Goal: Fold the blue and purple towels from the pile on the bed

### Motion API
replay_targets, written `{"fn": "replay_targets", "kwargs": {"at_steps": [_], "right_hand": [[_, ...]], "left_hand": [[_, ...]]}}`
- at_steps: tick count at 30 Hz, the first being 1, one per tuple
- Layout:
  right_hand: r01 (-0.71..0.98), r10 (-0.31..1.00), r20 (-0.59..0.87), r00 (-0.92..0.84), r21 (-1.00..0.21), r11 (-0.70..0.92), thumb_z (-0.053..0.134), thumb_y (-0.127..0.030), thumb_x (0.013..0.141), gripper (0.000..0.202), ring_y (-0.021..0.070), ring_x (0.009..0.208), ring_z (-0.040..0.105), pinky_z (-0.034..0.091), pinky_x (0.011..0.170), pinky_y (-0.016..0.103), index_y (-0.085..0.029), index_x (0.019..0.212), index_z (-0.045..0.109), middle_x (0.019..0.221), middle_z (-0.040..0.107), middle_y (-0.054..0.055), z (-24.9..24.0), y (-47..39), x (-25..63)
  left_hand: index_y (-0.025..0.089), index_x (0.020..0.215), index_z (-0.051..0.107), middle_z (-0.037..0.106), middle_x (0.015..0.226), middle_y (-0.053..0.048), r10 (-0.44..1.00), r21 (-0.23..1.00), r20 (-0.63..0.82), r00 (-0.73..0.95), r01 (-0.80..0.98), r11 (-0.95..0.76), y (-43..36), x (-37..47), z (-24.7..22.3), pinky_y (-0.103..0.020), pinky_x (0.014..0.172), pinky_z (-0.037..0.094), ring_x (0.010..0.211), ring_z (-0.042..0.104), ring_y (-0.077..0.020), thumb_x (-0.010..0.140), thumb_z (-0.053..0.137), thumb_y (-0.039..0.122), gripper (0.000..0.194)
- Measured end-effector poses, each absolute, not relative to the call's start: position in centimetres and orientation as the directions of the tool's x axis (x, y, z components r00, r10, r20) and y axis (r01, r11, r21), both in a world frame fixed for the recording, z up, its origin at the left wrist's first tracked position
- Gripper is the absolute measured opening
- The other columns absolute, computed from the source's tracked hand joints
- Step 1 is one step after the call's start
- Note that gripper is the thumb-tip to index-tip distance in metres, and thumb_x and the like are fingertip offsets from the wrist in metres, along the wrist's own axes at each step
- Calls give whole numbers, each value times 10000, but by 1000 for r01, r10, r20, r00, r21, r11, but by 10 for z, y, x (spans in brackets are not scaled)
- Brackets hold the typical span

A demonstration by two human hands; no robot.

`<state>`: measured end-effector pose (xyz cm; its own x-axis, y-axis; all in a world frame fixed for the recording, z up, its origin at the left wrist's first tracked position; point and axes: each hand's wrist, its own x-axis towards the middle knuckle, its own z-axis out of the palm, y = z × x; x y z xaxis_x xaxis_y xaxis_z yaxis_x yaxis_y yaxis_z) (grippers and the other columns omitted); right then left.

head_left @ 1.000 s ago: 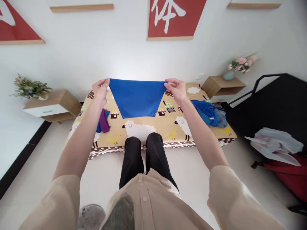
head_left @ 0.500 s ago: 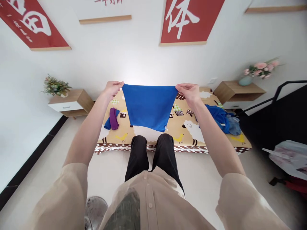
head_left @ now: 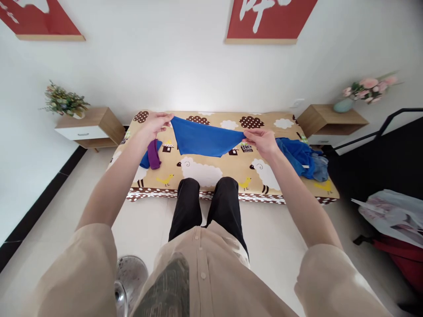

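Observation:
A plain blue cloth [head_left: 206,138] is stretched in the air above the bed, its lower edge hanging free. My left hand [head_left: 158,123] pinches its upper left corner between thumb and fingers. At the upper right corner, my right hand [head_left: 262,140] grips it the same way, slightly lower than the left. Beneath it lies a beige bed cover [head_left: 228,169] printed with sheep, clouds and yellow birds. Near my left forearm rests a folded purple cloth [head_left: 153,154] on a folded blue one [head_left: 144,161]. A rumpled heap of blue clothes [head_left: 297,156] lies beyond my right forearm.
Wooden nightstands stand at both ends, the left [head_left: 89,127] with a potted plant [head_left: 66,101], the right [head_left: 327,121] with pink flowers [head_left: 370,90] in a vase. A black-framed item [head_left: 390,163] and a plastic bag [head_left: 393,215] are at right. A round metal base [head_left: 132,277] sits low left.
The blue cloth now looks shorter, with its lower edge swung up and away from me. Its right corner has dropped below the left. Both hands keep their hold while the view has tilted down.

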<state>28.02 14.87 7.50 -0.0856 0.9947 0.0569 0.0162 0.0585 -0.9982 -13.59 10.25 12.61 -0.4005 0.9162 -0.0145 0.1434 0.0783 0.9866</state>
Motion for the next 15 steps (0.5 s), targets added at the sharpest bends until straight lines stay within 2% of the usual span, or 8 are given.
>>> {"fn": "replay_targets", "kwargs": {"at_steps": [4, 10, 15], "right_hand": [[-8, 995, -52, -91, -999, -53, 983, -309, 710, 299, 199, 714, 797, 703, 725, 296, -179, 859, 758, 793, 788, 45, 52, 140, 280], [-25, 986, -123, -116, -992, -126, 996, -309, 700, 311, 198, 707, 799, 713, 728, 291, -171, 838, 754, 797, 790, 54, 29, 153, 271], [-14, 978, -180, -103, -983, -183, 985, -282, 713, 278, 171, 687, 787, 705, 713, 267, -182, 818, 748, 786, 785, 41, -1, 182, 258]], "left_hand": [[171, 790, 720, 669, 790, -66, 912, 975, -138, -387, 108, 194, 87, -132, 102, -283, 630, 447, 667, 594, -140, 731, 948, 306, 272], [192, 770, 738, 680, 786, -66, 896, 959, -223, -384, 78, 272, 88, -140, 65, -277, 631, 452, 687, 592, -149, 761, 916, 309, 213], [185, 758, 727, 678, 779, -79, 881, 949, -280, -381, 29, 314, 108, -146, 31, -284, 605, 428, 661, 566, -148, 700, 968, 327, 285]]}}
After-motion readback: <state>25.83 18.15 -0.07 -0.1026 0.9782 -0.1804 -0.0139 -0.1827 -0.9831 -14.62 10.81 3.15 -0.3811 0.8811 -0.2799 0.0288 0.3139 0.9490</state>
